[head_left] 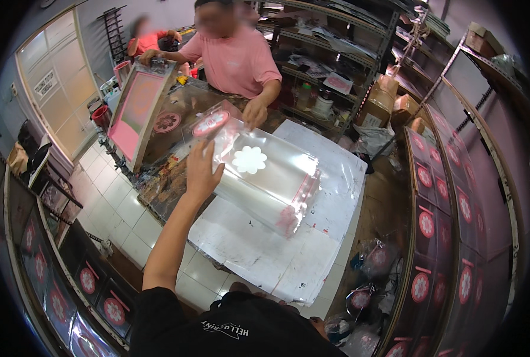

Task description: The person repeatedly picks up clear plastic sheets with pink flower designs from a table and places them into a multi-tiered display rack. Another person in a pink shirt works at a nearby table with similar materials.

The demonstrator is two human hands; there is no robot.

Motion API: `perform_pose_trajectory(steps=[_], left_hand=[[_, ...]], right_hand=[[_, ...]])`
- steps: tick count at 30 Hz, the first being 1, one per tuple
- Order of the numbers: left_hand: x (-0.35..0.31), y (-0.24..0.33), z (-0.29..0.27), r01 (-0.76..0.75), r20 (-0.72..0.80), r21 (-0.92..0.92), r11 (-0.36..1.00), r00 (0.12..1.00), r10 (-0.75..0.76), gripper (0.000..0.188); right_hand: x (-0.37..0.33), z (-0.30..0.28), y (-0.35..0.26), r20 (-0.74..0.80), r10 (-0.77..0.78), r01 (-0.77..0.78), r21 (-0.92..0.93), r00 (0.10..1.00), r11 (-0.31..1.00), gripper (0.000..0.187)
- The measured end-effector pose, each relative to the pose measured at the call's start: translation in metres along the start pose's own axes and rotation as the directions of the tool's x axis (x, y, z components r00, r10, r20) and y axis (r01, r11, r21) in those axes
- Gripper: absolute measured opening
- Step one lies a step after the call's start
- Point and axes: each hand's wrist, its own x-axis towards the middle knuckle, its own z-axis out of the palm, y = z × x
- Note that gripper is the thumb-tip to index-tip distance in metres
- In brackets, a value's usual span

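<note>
My left hand (202, 169) reaches forward to the left edge of a stack of clear plastic sheets (271, 184). Its fingers are stretched out and the thumb stands apart, touching the plastic. A white flower shape (249, 159) shows on the stack. Just beyond my fingers lies a clear sheet with a pink and white flower print (211, 123). A co-worker's hand (255, 113) is at the far edge of the plastic. Of my right side only a small patch of skin shows beside my dark shirt; I cannot tell whether it is my hand.
A co-worker in pink tilts up a screen-printing frame (135, 113) on the stained table (167, 193). White paper (265, 250) lies under the stack. Racks of printed sheets (422, 223) stand on both sides. Shelves (330, 47) fill the back; another person sits farther off.
</note>
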Motion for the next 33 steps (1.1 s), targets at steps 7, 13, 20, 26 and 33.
perform_pose_trajectory(steps=[7,13,20,26,33], left_hand=[[0.024,0.040,0.071,-0.256,0.754,0.189,0.948,0.656,0.027,0.021],[0.011,0.062,0.083,-0.340,0.485,0.135,0.931,0.842,0.237,0.022],[0.006,0.028,0.109,-0.213,0.739,0.165,0.963,0.673,0.023,0.024],[0.023,0.128,0.057,-0.322,0.719,-0.057,0.945,0.644,0.262,0.019],[-0.038,0.279,0.003,-0.309,0.687,-0.538,0.784,0.377,0.621,0.020]], right_hand=[[-0.021,0.007,-0.016,-0.091,0.059,-0.052,0.078,0.994,0.996,0.032],[0.022,0.018,0.051,-0.093,0.069,-0.023,0.424,0.993,0.905,0.025],[0.001,0.009,-0.003,-0.122,0.118,-0.047,0.474,0.985,0.879,0.030],[-0.014,0.008,-0.030,-0.232,-0.016,0.156,0.598,0.973,0.787,0.027],[-0.131,-0.052,-0.237,-0.147,-0.625,0.531,0.693,0.766,0.488,0.035]])
